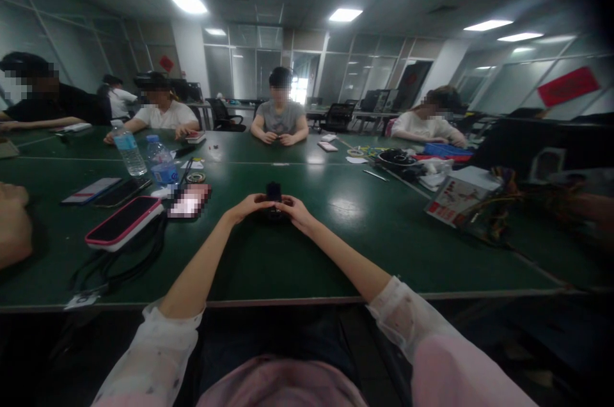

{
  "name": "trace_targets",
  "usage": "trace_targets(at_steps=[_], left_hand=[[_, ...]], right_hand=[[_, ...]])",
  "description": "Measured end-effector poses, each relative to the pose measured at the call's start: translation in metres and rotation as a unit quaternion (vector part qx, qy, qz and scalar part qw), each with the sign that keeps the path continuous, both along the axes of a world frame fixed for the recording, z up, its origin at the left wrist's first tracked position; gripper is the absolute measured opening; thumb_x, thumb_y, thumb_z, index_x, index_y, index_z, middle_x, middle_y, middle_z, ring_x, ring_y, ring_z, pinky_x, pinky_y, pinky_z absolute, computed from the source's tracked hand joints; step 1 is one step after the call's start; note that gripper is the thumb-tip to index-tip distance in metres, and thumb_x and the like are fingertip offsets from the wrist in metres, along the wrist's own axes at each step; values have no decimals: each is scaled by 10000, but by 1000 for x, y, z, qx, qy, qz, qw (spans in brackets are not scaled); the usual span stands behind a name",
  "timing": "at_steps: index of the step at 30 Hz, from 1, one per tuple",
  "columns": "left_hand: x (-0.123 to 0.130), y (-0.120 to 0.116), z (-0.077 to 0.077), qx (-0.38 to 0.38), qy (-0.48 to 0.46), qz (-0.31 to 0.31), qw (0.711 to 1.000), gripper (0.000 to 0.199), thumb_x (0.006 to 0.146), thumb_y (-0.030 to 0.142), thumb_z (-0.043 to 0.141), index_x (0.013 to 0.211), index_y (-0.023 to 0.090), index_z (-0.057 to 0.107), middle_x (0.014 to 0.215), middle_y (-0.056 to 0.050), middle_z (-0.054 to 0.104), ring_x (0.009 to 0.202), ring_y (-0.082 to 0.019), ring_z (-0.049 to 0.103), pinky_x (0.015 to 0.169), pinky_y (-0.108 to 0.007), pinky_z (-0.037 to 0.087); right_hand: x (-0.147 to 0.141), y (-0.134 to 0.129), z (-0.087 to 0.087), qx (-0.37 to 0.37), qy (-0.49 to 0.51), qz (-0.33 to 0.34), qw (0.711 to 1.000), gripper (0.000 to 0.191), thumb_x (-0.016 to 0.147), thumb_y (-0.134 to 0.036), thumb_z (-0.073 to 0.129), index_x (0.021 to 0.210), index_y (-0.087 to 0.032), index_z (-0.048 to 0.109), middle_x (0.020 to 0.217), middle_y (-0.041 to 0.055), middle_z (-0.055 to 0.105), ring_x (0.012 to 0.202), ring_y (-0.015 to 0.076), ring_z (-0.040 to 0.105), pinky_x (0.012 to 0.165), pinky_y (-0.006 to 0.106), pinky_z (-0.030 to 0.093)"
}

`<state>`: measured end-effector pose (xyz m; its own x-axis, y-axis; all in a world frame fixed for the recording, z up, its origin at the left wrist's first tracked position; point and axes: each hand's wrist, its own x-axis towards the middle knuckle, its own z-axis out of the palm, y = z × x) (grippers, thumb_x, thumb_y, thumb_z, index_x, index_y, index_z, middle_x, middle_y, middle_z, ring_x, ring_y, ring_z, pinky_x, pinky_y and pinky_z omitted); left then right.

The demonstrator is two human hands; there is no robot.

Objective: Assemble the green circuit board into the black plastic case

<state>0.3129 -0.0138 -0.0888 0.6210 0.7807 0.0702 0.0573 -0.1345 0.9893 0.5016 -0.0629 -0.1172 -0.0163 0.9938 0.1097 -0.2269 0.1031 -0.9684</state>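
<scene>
In the head view, a small black boxy object (274,192) stands on the green tabletop (288,266) straight ahead of me, its upper part upright. It is too dark and small to name its kind. My left hand (248,207) grips it from the left, with fingers and thumb closed on its side. From the right, my right hand (294,211) closes on it in the same way. Both thumbs meet near its middle and cover part of it. The lower part, close to the table, is dark and hard to make out.
Left of my arms lie a pink-rimmed phone case (125,223), other phones, cables and a water bottle (162,162). At right sits a metal box with wires (460,196), near a blue tray (446,150). Several people sit around; someone's hand (13,224) rests at far left.
</scene>
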Motion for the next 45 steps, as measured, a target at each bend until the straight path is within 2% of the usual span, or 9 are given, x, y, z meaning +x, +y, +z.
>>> trace_targets(at_steps=[6, 14, 22, 27, 34, 37, 42, 45], left_hand=[[-1, 0, 1, 7, 0, -9, 1000, 537, 626, 432, 803, 1036, 109, 680, 1068, -120, 686, 1012, -264, 612, 940, -397, 407], [1, 9, -8, 22, 6, -4, 1000, 526, 673, 454, 763, 1068, 120, 670, 1104, -124, 676, 1048, -276, 602, 961, -412, 385], [4, 19, -5, -6, 28, -15, 999, 501, 704, 435, 749, 1065, 105, 646, 1102, -136, 667, 1025, -270, 614, 936, -402, 418], [7, 22, -10, -4, 31, 13, 999, 517, 721, 444, 734, 1095, 110, 609, 1117, -146, 656, 1033, -273, 616, 921, -414, 437], [10, 23, -2, -32, 23, -10, 999, 477, 763, 426, 696, 1132, 150, 572, 1156, -129, 642, 1053, -265, 612, 924, -408, 442], [11, 27, 0, -38, 41, -8, 998, 446, 766, 438, 682, 1125, 192, 583, 1125, -109, 656, 1026, -273, 620, 892, -414, 451], [10, 33, -5, -49, 63, -9, 997, 408, 747, 422, 701, 1112, 268, 603, 1108, -90, 658, 1017, -279, 611, 884, -420, 450], [9, 35, -6, -48, 80, 13, 995, 436, 734, 428, 710, 1133, 297, 595, 1140, -78, 647, 1052, -285, 593, 906, -428, 438]], right_hand=[[2, 0, 2, -22, 19, 14, 999, 539, 591, -278, 838, 1057, -163, 593, 980, 61, 649, 857, 162, 639, 821, 309, 514], [5, 2, 2, -46, 30, 14, 998, 552, 608, -269, 836, 1084, -174, 575, 993, 54, 641, 869, 158, 637, 838, 308, 512], [6, 6, 4, -53, 6, 9, 999, 547, 649, -337, 802, 1121, -178, 576, 1073, 85, 625, 1009, 203, 605, 920, 360, 470], [6, 4, 13, -67, -13, 3, 998, 542, 672, -358, 783, 1139, -193, 563, 1128, 90, 612, 1069, 222, 582, 960, 404, 443], [5, 7, 29, -79, -16, 0, 997, 467, 710, -336, 765, 1111, -207, 565, 1099, 75, 623, 1079, 230, 585, 984, 414, 427], [6, 11, 33, -93, 1, 22, 995, 462, 717, -321, 764, 1124, -246, 557, 1156, 73, 619, 1120, 242, 576, 993, 431, 426], [9, 18, 35, -123, 11, 30, 992, 468, 670, -313, 802, 1079, -299, 575, 1137, 66, 623, 1120, 267, 581, 997, 473, 420], [11, 20, 34, -128, 20, 37, 991, 484, 671, -303, 801, 1094, -304, 566, 1146, 68, 622, 1137, 268, 576, 998, 475, 420]])
